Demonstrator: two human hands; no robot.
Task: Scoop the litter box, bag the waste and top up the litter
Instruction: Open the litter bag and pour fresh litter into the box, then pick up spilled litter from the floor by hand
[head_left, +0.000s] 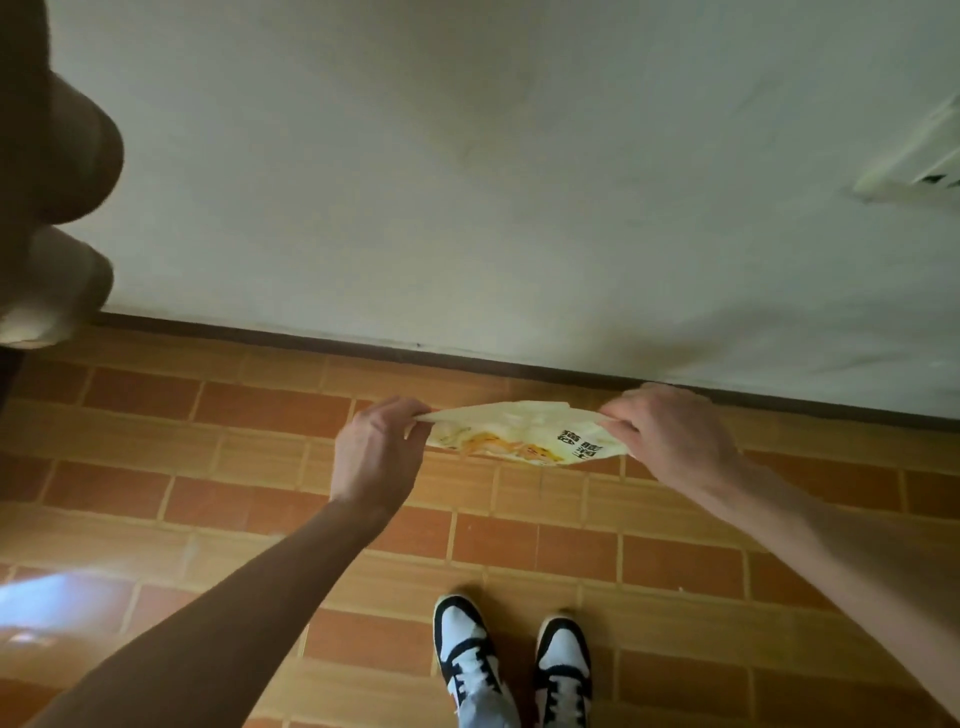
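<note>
A pale yellow plastic bag (519, 434) with orange print and dark lettering hangs in the air in front of me, stretched flat between both hands. My left hand (376, 449) pinches its left end. My right hand (670, 434) grips its right end. The bag is held above the tiled floor, close to the wall. No litter box or scoop is in view.
A white wall (519, 182) with a dark skirting strip (467, 358) stands ahead. The floor (260, 493) has orange and tan brick-pattern tiles. My two black-and-white shoes (511, 670) are below. A brown and cream rounded object (57, 208) sits at the far left. A white vent (919, 161) is at the upper right.
</note>
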